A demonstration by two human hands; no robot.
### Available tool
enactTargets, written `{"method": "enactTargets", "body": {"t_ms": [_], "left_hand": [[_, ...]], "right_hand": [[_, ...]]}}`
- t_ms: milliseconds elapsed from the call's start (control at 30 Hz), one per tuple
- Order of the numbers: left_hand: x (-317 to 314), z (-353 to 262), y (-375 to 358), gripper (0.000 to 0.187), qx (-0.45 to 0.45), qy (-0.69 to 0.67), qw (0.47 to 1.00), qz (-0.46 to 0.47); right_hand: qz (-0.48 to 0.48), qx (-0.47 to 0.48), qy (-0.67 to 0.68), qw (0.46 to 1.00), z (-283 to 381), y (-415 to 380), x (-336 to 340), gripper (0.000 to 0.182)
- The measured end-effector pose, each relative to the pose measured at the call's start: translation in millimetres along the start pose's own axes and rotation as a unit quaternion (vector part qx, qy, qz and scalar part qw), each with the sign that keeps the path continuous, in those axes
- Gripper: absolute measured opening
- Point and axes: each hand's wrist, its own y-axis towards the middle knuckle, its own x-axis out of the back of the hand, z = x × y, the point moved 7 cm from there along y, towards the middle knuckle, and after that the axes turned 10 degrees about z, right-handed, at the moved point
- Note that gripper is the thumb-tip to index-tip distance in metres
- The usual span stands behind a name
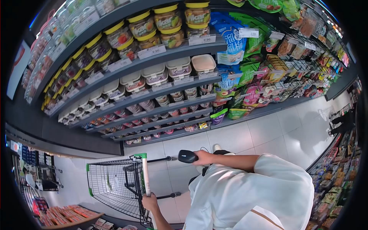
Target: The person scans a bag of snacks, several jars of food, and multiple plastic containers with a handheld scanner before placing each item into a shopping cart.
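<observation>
My left hand point(149, 201) is closed around the pale handle bar point(145, 176) of a wire shopping cart point(111, 182) with green corner pieces. In the cart's basket something thin with a green and whitish look shows through the wires; I cannot make out its kind. My right hand point(204, 157) grips a black, rounded device point(188, 156) shaped somewhat like a computer mouse. A thin dark loop shows beside that hand. The device is held apart from the cart and from the shelves.
Long shelves hold yellow-lidded jars point(167, 19), white-lidded tubs point(178, 67) and small cups. Blue snack bags point(230, 42) hang beside them. Pale floor tiles point(230, 134) run along the shelf base. Another person's dark legs point(341, 122) show at far right, and packaged goods point(65, 215) lie on a stand.
</observation>
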Motion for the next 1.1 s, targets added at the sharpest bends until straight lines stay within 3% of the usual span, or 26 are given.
{"method": "enactTargets", "body": {"t_ms": [100, 200, 300, 333, 367, 400, 433, 500, 533, 667, 733, 800, 900, 1033, 1100], "left_hand": [[-0.9, -3.9, 4.8, 0.028, 0.009, 0.008, 1.000, -0.008], [-11.7, -1.5, 14.7, 0.043, 0.050, 0.031, 0.996, 0.060], [-13.2, -27.4, 18.0, 0.062, 0.006, 0.149, 0.985, 0.081], [3.8, -60.5, 15.3, 0.072, -0.016, 0.129, 0.988, 0.086], [19.5, -98.1, 16.1, 0.071, -0.083, 0.072, 0.994, 0.012], [44.4, -149.8, 17.6, 0.069, -0.159, -0.037, 0.987, 0.005], [87.6, -221.2, -2.1, 0.064, -0.288, -0.126, 0.948, -0.054], [170.7, -347.3, -43.3, 0.056, -0.416, -0.233, 0.877, -0.054], [202.4, -396.3, -54.8, 0.054, -0.486, -0.306, 0.817, -0.060], [303.8, -545.3, -90.8, 0.067, -0.569, -0.384, 0.721, -0.088], [335.5, -598.4, -96.2, 0.077, -0.591, -0.415, 0.671, -0.169], [355.1, -637.4, -97.9, 0.090, -0.579, -0.400, 0.656, -0.272], [359.2, -673.1, -97.9, 0.098, -0.510, -0.348, 0.698, -0.363], [357.2, -689.3, -117.1, 0.104, -0.456, -0.263, 0.713, -0.462], [355.1, -699.2, -119.2, 0.105, -0.445, -0.251, 0.733, -0.448]], "right_hand": [[-0.056, -0.025, 0.041, 0.997, -16.2, -21.1, 28.7, 0.044], [-0.103, -0.041, 0.109, 0.988, -26.6, -38.3, 58.3, 0.040], [-0.167, -0.030, 0.162, 0.972, -29.3, -46.6, 91.7, 0.036], [-0.193, -0.027, 0.172, 0.966, -30.9, -47.7, 102.7, 0.036], [-0.218, -0.025, 0.182, 0.958, -30.8, -48.8, 114.4, 0.035], [-0.232, -0.028, 0.208, 0.950, -23.5, -49.4, 126.9, 0.037], [-0.234, -0.019, 0.228, 0.945, -23.4, -44.3, 135.3, 0.035], [-0.231, -0.004, 0.261, 0.937, -24.0, -35.4, 152.2, 0.030], [-0.231, 0.017, 0.262, 0.937, -18.6, -32.6, 161.3, 0.029], [-0.236, 0.073, 0.234, 0.940, 4.1, -34.9, 191.4, 0.024], [-0.240, 0.085, 0.219, 0.942, 12.2, -43.8, 204.8, 0.024], [-0.260, 0.109, 0.200, 0.938, 9.6, -53.7, 214.3, 0.029], [-0.256, 0.103, 0.183, 0.944, 0.5, -67.5, 229.0, 0.029], [-0.272, 0.095, 0.184, 0.940, -18.4, -83.7, 246.7, 0.028], [-0.282, 0.098, 0.200, 0.933, -27.4, -86.4, 252.6, 0.027]]}}
